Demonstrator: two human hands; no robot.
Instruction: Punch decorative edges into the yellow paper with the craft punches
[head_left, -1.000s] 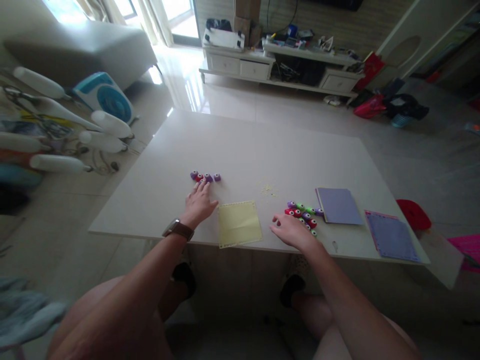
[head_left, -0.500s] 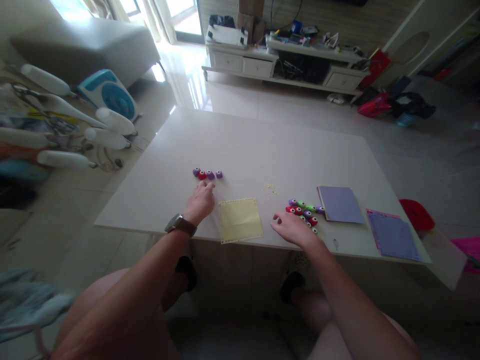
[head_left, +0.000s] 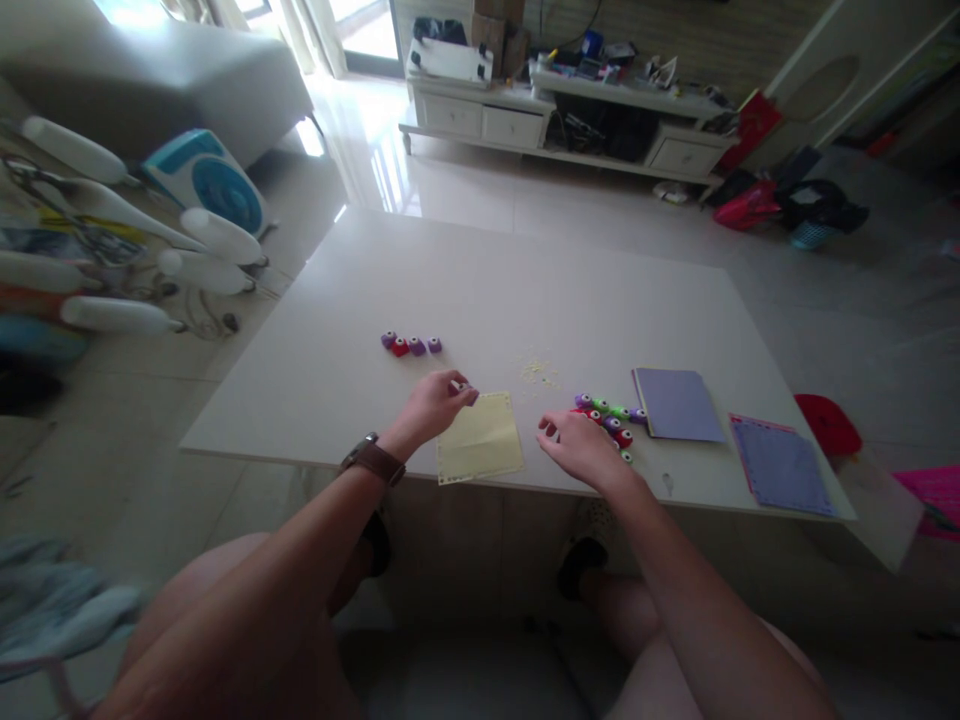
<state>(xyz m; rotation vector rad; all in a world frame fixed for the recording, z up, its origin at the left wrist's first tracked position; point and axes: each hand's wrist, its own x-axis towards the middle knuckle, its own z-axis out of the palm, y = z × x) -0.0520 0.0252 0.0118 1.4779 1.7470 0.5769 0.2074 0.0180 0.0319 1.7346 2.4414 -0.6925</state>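
Note:
My left hand (head_left: 435, 408) is closed on a small purple craft punch (head_left: 469, 396), held over the upper left edge of a yellow paper sheet (head_left: 481, 445). That sheet lies flat, with small punched shapes along its borders. My right hand (head_left: 574, 445) rests at the near left side of a cluster of purple, red and green craft punches (head_left: 613, 424), partly covering them. Its fingers are loosely curled with a gap between thumb and fingers, and I make out nothing held there. Further left, several purple and red craft punches (head_left: 416, 346) stand in a short row.
Tiny yellow paper bits (head_left: 538, 373) lie scattered beyond the sheet. A stack of purple paper (head_left: 679, 405) and a punched purple sheet (head_left: 784, 465) over a pink one are at the right of the white table (head_left: 525, 290). A red stool (head_left: 829, 425) stands beside the table.
My left hand has moved right, from near the row of craft punches to above the yellow sheet, and a purple punch now shows in its fingers. My right hand has hardly moved.

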